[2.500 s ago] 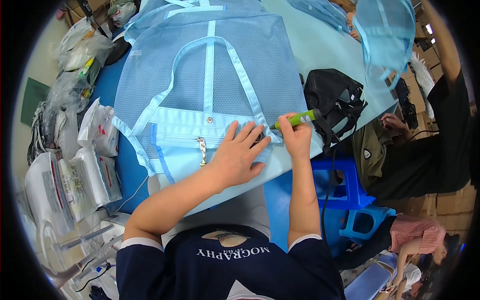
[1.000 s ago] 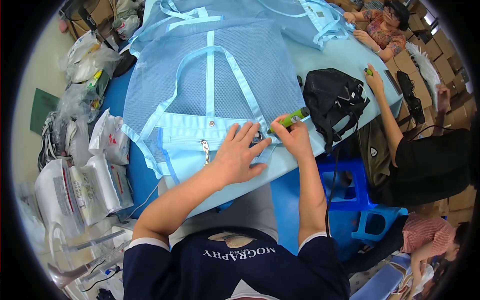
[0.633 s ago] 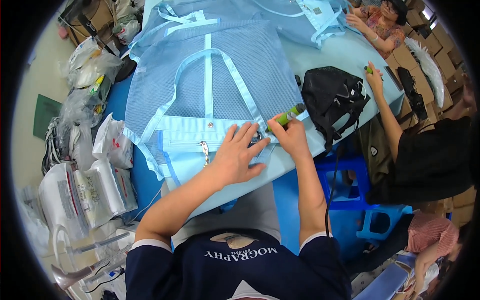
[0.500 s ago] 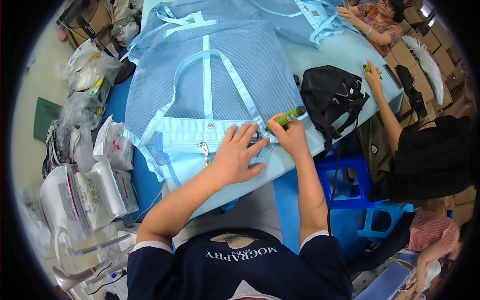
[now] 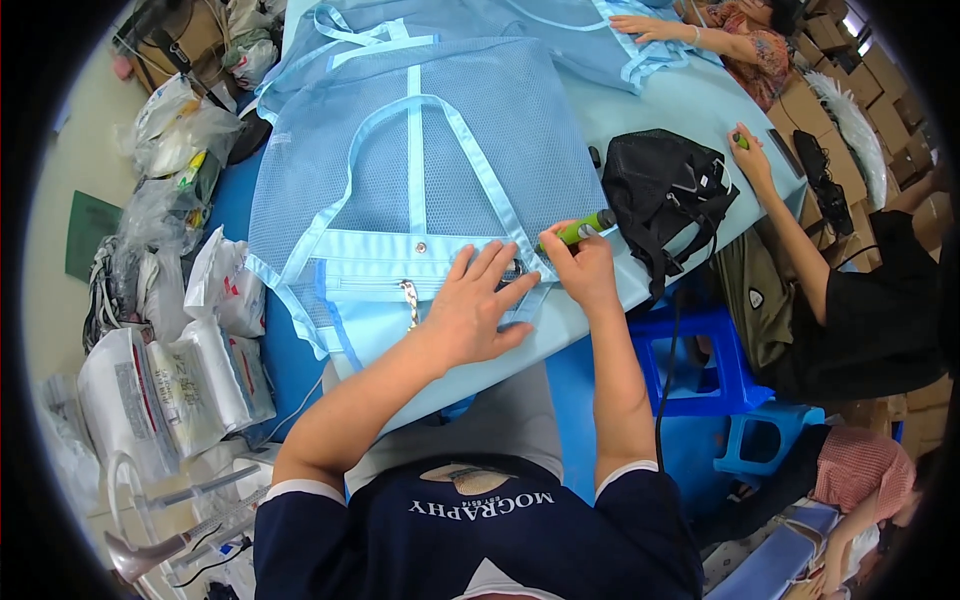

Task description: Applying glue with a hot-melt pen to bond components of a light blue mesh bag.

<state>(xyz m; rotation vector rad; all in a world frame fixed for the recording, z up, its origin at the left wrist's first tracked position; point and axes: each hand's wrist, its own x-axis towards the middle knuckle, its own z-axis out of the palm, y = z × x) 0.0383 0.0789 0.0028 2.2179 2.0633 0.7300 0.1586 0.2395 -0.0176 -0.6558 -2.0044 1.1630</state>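
A light-blue mesh bag point(image 5: 330, 145) with satin straps and a zippered band lies spread over the table. My left hand point(image 5: 470, 315) rests on the band near its right end, palm down with fingers spread. Closed around a green pen-shaped tool point(image 5: 583, 231) with a dark end, my right hand point(image 5: 582, 272) is at the bag's right edge. The tool's working tip is largely hidden by the hand and the bag. A metal chain-like piece point(image 5: 411, 300) hangs from the band, left of my left hand, and a round snap point(image 5: 421, 247) sits above it.
A black bag point(image 5: 665, 190) stands right of my right hand. Beyond it, a co-worker's hand point(image 5: 747, 150) holds another green tool. Another person's hand point(image 5: 650, 28) touches more blue mesh at the far side. Blue stools point(image 5: 690, 390) stand at right; plastic-wrapped packs point(image 5: 130, 400) pile up at left.
The green tool has tilted slightly and shifted a little right and up; my left hand has stayed in place. The far co-worker's hand has moved left onto the blue mesh.
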